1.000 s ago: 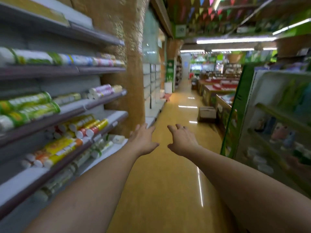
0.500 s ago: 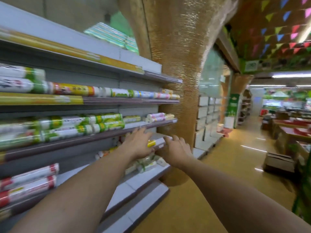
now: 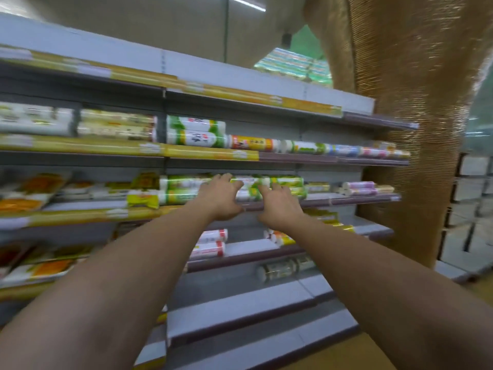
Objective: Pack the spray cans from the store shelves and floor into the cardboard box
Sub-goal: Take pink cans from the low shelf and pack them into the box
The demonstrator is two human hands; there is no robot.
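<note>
Your left hand (image 3: 221, 198) and right hand (image 3: 278, 209) reach out side by side to the middle shelf (image 3: 352, 200), fingers spread wide and only lightly bent, holding nothing. The spray cans (image 3: 184, 194) with green labels lie on their sides in a stacked row on that shelf, right at your fingertips; the blur hides whether you touch them. Red-and-white cans (image 3: 210, 243) lie one level down, beneath your wrists. A glittery gold pillar (image 3: 416, 129) stands at the right end.
</note>
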